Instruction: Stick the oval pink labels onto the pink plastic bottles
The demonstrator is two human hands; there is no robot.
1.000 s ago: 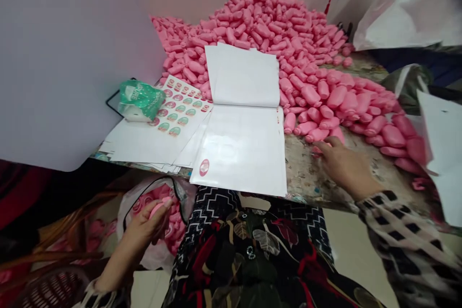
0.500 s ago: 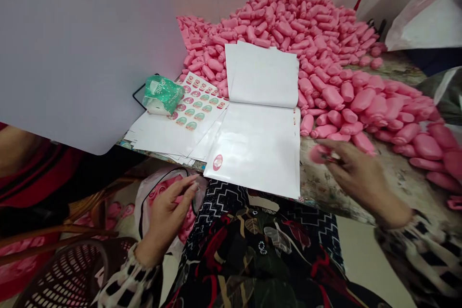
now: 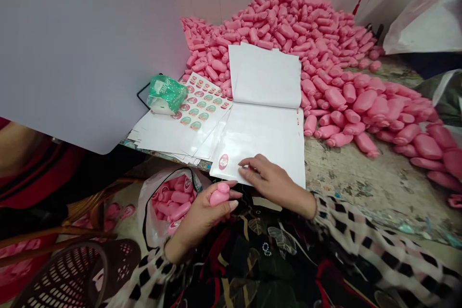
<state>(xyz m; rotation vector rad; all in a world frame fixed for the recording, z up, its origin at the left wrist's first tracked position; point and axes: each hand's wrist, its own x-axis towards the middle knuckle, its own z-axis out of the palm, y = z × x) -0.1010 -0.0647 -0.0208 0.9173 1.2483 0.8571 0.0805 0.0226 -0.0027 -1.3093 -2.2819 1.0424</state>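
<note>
My left hand (image 3: 202, 216) is shut on a small pink plastic bottle (image 3: 220, 195) above a white plastic bag (image 3: 149, 216) filled with more pink bottles. My right hand (image 3: 270, 180) rests with its fingertips on a glossy white sheet (image 3: 260, 144), just right of a round pink label (image 3: 224, 161). Beyond the sheet lies a large heap of pink bottles (image 3: 288, 24). To the left, a sheet of printed round stickers (image 3: 204, 106) lies on a stack of white paper (image 3: 162, 132), with a green packet (image 3: 166, 94) at its corner.
A large pale board (image 3: 79, 43) fills the upper left. A co-worker's red sleeve (image 3: 32, 168) shows beyond it. A dark basket (image 3: 72, 269) sits at the lower left. The worn tabletop (image 3: 364, 187) runs right, and white plastic sheeting (image 3: 418, 14) hangs at the upper right.
My right hand has moved left from the heap's edge onto the white sheet. A pink bottle now sits in my left hand. The view has shifted slightly.
</note>
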